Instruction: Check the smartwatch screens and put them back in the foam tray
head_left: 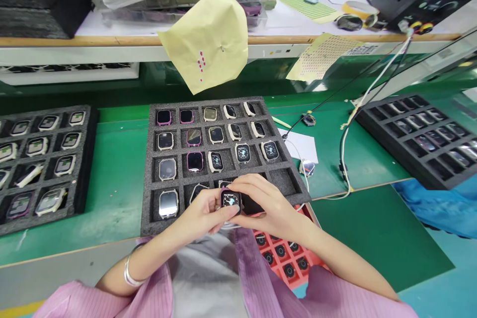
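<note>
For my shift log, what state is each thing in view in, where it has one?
Held watch, screen showing a dial
Left hand, closed on the watch, thumb on its screen
Right hand, curled around the watch's edge
Middle foam tray, on the bench, holding watches
Watch in the tray's near left corner, screen blank
Purple watch in its far left corner, screen dark
Yellow sheet, creased, hanging over the shelf edge
Bracelet, worn

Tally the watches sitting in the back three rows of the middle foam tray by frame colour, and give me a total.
Purple-framed watches: 4
Pale-framed watches: 11
Total: 15
</note>
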Tool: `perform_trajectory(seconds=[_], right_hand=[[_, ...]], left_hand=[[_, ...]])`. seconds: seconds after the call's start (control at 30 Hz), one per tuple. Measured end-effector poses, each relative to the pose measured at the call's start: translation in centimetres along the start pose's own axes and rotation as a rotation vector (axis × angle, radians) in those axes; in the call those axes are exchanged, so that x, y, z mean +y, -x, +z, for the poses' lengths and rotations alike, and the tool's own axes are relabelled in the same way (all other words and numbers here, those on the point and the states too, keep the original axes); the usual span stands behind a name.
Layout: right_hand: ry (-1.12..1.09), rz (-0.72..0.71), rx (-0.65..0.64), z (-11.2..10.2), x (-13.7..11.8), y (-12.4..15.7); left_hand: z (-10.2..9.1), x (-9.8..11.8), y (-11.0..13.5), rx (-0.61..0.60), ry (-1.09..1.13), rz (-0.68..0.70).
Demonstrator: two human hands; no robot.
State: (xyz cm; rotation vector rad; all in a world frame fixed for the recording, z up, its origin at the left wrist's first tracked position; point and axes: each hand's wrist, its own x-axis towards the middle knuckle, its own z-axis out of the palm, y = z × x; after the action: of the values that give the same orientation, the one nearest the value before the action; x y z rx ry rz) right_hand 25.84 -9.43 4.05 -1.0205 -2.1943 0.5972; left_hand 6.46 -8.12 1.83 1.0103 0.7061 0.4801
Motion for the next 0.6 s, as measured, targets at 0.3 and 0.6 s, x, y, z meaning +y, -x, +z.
perform_trajectory(seconds=[0.3,0.6], right_hand=[[0.002,0.017,-0.039,-0.13,0.08,0.30],[0.040,0.015,-0.049,-0.15,-0.16,0.26]], left_hand=[[0.31,0.47,0.05,0.005,-0.022,-0.003],[0.52,0.34,0.01,0.022,-0.017,0.008]])
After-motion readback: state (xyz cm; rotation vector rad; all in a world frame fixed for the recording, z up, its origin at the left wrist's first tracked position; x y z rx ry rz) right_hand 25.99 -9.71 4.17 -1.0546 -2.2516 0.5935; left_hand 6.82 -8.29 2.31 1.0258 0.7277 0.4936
